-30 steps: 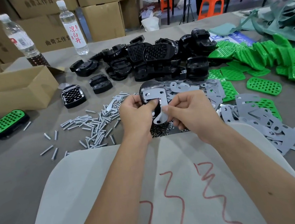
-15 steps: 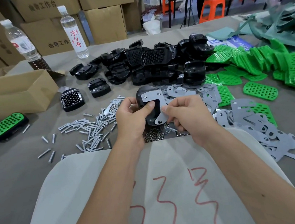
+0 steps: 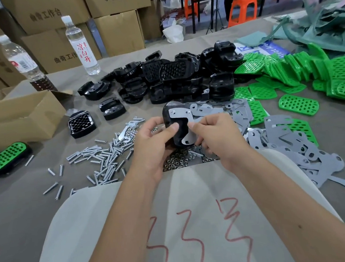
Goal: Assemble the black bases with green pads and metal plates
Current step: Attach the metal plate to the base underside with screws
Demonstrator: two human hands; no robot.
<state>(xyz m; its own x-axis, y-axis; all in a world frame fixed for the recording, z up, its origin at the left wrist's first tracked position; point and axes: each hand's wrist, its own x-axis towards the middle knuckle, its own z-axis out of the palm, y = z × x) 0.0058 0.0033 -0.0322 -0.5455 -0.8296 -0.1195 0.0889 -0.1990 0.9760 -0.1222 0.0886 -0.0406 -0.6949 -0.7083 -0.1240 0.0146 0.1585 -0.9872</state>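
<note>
The black base (image 3: 177, 126) is held up above the table (image 3: 18, 205), between both hands, in front of the pile of other black bases (image 3: 171, 79). A grey metal plate (image 3: 182, 121) lies flat on the side of the base that faces the camera; its top part is wide and its lower part bends down to a rounded end with a hole. The left hand (image 3: 154, 144) grips the base from the left side, with the fingers curled behind it and the thumb pressing on the front, just beside the plate. The right hand (image 3: 217, 135) pinches the right edge of the plate between the thumb and the first finger; the other fingers are curled under. Below the hands there is a heap of small nuts (image 3: 176, 161), and to the left many silver screws (image 3: 99, 157) are spread on the table. To the right lie more grey plates (image 3: 281, 140) and green pads (image 3: 298, 105). One finished piece with a green pad (image 3: 6, 158) rests at the left edge, near a cardboard box (image 3: 20, 120).
</note>
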